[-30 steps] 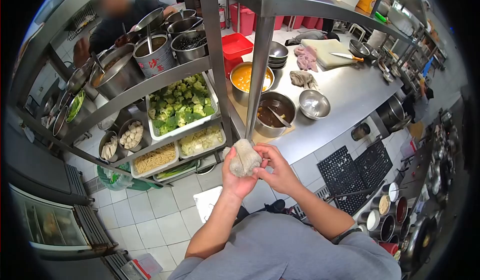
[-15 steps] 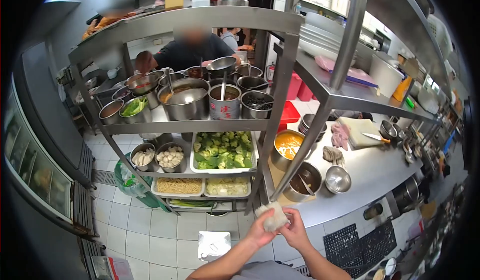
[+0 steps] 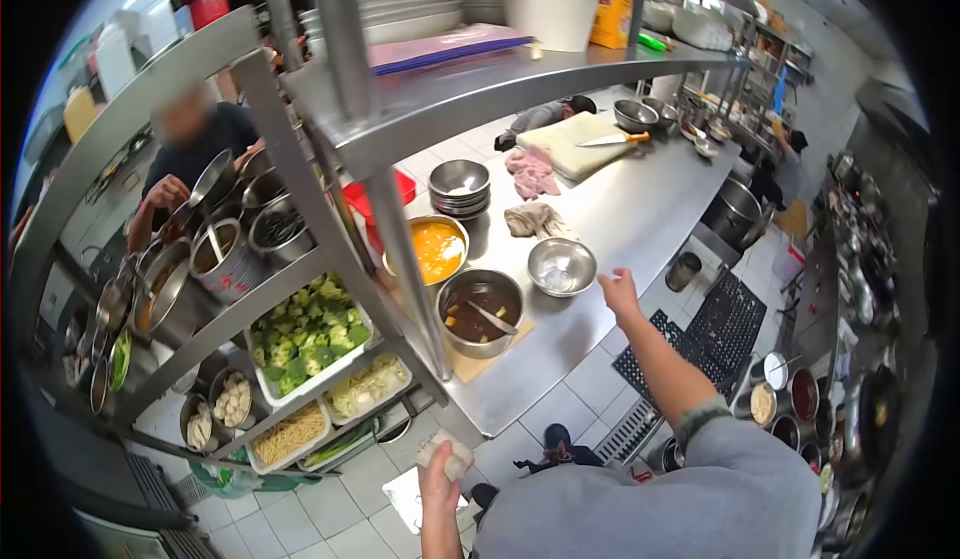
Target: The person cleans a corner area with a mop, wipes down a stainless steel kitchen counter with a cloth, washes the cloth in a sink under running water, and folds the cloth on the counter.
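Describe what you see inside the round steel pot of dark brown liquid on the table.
In the round steel pot, dark brown liquid shows, with a few yellow pieces and a long, pale utensil slanting across. The liquid covers the pot's bottom and anything sunk beneath.

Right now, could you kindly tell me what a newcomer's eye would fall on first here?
Probably the bright orange contents of a pot on the steel counter, then the green broccoli at the view's left. In the foreground, the left hand's grip holds a pale, cloth-like wad, while the right hand's grip is beside a shiny metal bowl.
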Motion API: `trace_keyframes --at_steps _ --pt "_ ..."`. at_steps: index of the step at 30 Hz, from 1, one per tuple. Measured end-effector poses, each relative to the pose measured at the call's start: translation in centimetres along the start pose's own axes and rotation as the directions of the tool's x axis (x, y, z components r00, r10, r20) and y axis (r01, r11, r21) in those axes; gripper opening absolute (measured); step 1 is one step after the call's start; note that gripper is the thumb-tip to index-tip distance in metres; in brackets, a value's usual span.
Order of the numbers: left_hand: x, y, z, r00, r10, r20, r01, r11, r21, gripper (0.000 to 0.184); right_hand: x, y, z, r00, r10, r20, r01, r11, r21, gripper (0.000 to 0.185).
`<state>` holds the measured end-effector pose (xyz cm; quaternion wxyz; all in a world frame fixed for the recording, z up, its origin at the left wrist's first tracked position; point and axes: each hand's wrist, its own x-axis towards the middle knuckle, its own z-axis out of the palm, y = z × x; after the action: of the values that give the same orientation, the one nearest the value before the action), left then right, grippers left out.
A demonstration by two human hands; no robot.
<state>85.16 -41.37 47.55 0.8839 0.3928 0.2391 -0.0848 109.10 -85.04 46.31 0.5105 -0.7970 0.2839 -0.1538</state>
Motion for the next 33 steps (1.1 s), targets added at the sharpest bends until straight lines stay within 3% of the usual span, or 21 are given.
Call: trace_keyframes --at_steps 2,5,8,11,13,15,17,19,20,21,23,26,28,30,33 --pt "1.1 -0.3 2.1 0.999 0.041 0.028 -0.043 0.997 0.065 0.033 2.0 -0.9 1.8 0.984 0.177 -0.003 -0.177 0.983 -0.036 0.066" --pt "4.5 -3.4 4.2 0.997 0.080 -0.007 -0.079 0.993 0.093 0.037 2.8 -0.9 3.1 0.897 0.314 0.310 -0.359 0.928 0.100 0.055" --pt "6.8 -6.3 6.5 0.996 0.082 -0.041 -0.075 0.986 0.152 0.044 4.4 -0.5 3.7 0.877 0.241 0.416 -0.365 0.897 0.250 0.044" --pt "7.7 -8.1 9.6 0.979 0.160 -0.126 -0.122 0.956 0.265 0.046 6.1 -6.7 5.4 0.925 0.011 0.380 -0.198 0.868 0.456 0.038" --pt "7.9 -7.9 11.5 0.961 0.233 -0.149 -0.156 0.902 0.403 0.046 9.0 -11.2 8.8 0.901 -0.112 0.419 -0.160 0.812 0.562 0.036" --pt "8.1 -7.7 12.5 0.951 0.248 -0.186 -0.150 0.893 0.425 0.045 11.9 -15.5 12.9 0.866 -0.104 0.490 -0.213 0.808 0.549 0.038" --pt "7.9 -7.5 13.0 0.944 0.227 -0.238 -0.115 0.906 0.406 0.039 13.8 -18.4 15.5 0.796 -0.171 0.580 -0.302 0.719 0.626 0.049" --pt "7.8 -7.8 12.3 0.937 0.223 -0.271 -0.112 0.921 0.372 0.042 16.5 -17.4 17.1 0.774 -0.353 0.525 0.047 0.859 0.509 0.059" --pt "7.7 -7.9 12.4 0.928 0.219 -0.301 -0.103 0.928 0.359 0.044 17.7 -15.6 17.2 0.793 -0.520 0.319 0.477 0.854 0.206 0.066" --pt "7.7 -8.2 12.6 0.919 0.216 -0.330 -0.099 0.936 0.337 0.046 19.4 -13.0 17.6 0.783 -0.555 0.280 0.566 0.823 0.047 0.070" --pt "7.3 -8.5 13.3 0.897 0.251 -0.363 -0.109 0.923 0.368 0.048 20.0 -11.7 15.5 0.823 -0.437 0.362 0.539 0.802 -0.257 0.069" --pt "7.4 -8.3 13.8 0.880 0.272 -0.390 -0.098 0.907 0.410 0.050 17.8 -6.3 18.7 0.737 -0.421 0.529 0.673 0.530 -0.516 0.065" --pt "7.6 -8.0 13.5 0.890 0.248 -0.382 -0.099 0.924 0.369 0.049 14.0 -2.1 20.9 0.490 -0.709 0.508 0.867 0.456 -0.200 0.052" --pt "7.4 -8.1 13.4 0.894 0.230 -0.384 -0.080 0.927 0.367 0.048 7.2 -0.9 17.2 0.246 -0.845 0.474 0.968 0.236 -0.082 0.039" --pt "7.7 -8.1 12.9 0.905 0.237 -0.353 -0.083 0.913 0.400 0.051 11.5 -0.4 11.8 0.240 -0.810 0.535 0.945 0.320 0.060 0.031"
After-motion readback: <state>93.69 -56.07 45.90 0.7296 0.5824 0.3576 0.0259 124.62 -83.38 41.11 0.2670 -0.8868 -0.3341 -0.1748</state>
